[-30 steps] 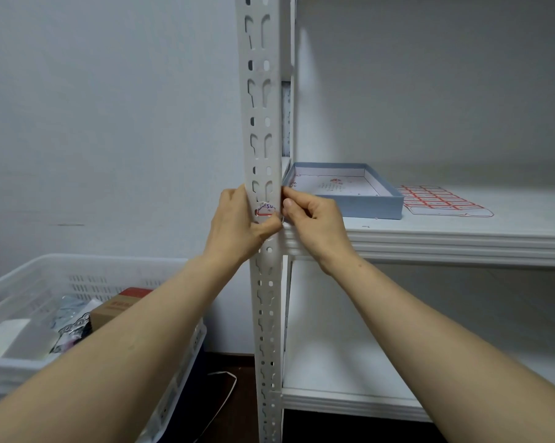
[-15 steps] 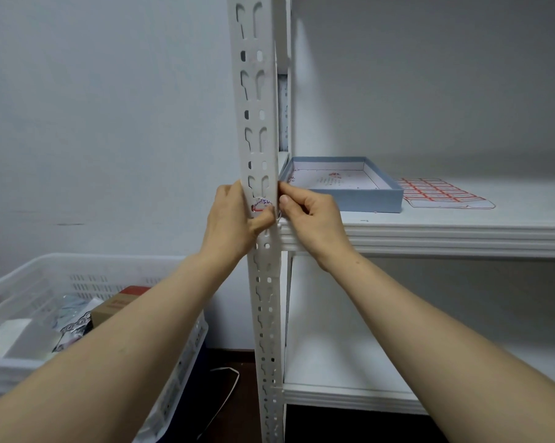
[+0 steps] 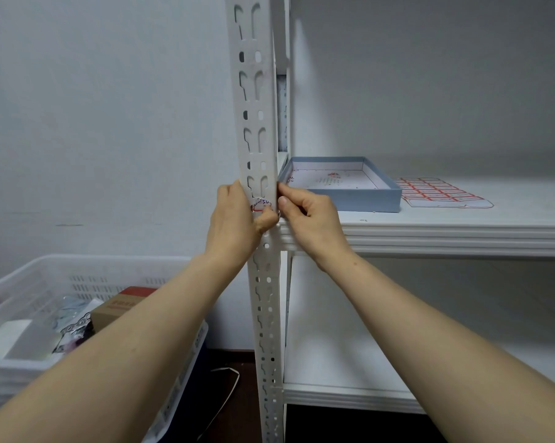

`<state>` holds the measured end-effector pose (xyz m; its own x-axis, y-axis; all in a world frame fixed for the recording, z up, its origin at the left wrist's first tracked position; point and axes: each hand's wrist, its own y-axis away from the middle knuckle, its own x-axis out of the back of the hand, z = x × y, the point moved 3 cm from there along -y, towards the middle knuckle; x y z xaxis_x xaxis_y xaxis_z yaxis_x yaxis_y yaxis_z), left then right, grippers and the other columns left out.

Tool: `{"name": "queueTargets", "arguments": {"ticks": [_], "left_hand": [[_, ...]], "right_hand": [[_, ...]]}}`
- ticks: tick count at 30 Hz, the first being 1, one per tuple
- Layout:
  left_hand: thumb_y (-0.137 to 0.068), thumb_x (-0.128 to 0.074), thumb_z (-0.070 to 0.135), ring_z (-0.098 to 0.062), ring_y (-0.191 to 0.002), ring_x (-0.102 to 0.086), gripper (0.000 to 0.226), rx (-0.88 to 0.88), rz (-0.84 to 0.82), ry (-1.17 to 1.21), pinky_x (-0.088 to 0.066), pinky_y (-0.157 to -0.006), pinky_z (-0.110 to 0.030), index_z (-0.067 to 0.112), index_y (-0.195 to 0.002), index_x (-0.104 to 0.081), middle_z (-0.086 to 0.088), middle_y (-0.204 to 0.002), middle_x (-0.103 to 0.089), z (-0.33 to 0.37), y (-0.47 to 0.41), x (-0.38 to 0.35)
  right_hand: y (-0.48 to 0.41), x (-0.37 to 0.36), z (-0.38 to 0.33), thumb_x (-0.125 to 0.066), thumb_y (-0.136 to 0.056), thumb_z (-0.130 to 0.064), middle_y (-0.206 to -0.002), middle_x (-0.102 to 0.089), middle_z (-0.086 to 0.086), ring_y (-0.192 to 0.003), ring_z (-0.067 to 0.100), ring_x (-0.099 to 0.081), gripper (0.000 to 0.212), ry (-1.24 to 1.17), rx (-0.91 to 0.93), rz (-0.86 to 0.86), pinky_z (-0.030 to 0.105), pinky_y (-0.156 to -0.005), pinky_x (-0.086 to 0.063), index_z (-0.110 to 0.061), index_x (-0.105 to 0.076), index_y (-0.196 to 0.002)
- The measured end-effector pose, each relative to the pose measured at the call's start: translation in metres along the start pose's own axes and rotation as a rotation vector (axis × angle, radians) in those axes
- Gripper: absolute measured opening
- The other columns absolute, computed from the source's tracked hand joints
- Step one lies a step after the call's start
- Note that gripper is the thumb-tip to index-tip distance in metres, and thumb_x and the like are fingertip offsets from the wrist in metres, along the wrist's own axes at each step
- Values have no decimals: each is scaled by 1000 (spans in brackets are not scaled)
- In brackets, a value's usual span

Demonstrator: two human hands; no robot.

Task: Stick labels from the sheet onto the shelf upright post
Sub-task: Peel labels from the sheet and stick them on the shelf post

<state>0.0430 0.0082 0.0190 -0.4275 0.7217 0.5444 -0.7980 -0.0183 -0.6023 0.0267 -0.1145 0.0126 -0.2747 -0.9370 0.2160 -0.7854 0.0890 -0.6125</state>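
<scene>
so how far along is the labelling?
Done: nothing finished shows on the post. In hand: left hand grips the post, thumb on one label; right hand pinches its edge. Left: the sheet on the shelf holds many labels.

A white metal shelf board (image 3: 461, 233) with a ribbed front edge runs rightward from the perforated white upright post (image 3: 257, 123). On it, close to the post, rests a shallow blue-grey cardboard box tray (image 3: 365, 199). Just beside it on the right lies a flat sheet of red-bordered labels (image 3: 439, 193).
</scene>
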Motion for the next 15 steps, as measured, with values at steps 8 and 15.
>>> {"name": "queueTargets", "arguments": {"ticks": [8, 15], "left_hand": [[-84, -59, 22, -16, -89, -41, 18, -26, -28, 62, -27, -67, -23, 20, -94, -44, 3, -90, -43, 2, 4, 6], [-84, -56, 25, -19, -82, -38, 17, 12, 16, 22, -26, -65, -26, 16, -89, -43, -4, -95, -44, 5, 4, 4]], "right_hand": [[2, 1, -1, -49, -94, -5, -122, -63, 3, -108, 5, -55, 33, -35, -26, -24, 15, -95, -40, -8, -57, -127], [2, 1, 2, -50, -94, -6, -122, -64, 3, -111, 9, -57, 33, -42, -31, -10, 19, -97, -41, -8, -57, -126]]}}
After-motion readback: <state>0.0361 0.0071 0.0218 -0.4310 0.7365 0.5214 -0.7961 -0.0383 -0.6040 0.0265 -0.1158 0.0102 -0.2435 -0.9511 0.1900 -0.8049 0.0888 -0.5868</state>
